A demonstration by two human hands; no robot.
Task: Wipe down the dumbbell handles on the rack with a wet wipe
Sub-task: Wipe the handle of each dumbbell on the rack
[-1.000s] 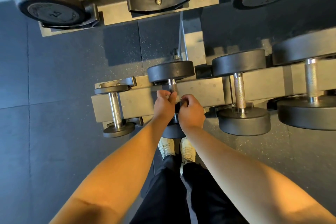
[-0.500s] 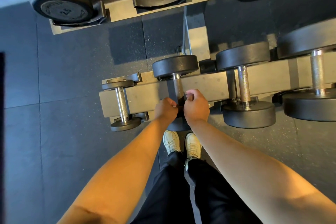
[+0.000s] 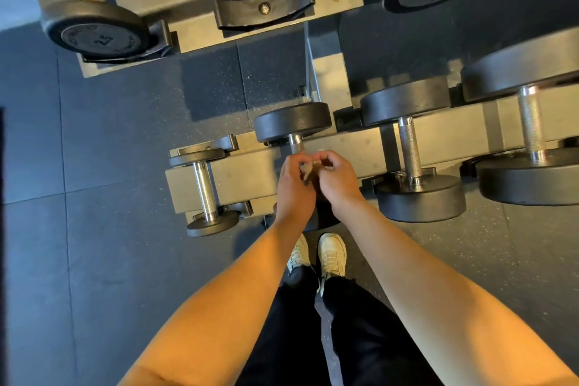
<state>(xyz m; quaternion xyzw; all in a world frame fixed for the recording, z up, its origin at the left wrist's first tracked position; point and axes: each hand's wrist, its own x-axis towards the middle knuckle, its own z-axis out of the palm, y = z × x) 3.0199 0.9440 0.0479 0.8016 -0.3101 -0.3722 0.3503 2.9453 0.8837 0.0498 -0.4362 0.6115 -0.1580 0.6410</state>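
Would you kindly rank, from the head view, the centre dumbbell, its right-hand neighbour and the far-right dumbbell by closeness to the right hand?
1. Centre dumbbell: its handle lies right under the right hand.
2. Neighbouring dumbbell: next along to the right.
3. Far-right dumbbell: at the right edge of the view.

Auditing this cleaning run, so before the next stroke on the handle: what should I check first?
1. The wipe pinched between left hand and right hand: ok.
2. The wipe touching the dumbbell handle: cannot tell, the hands hide it.
3. That dumbbell's far head seated on the rack: ok.
4. The wipe wet enough: cannot tell.
5. The next handle to the right unobstructed: ok.
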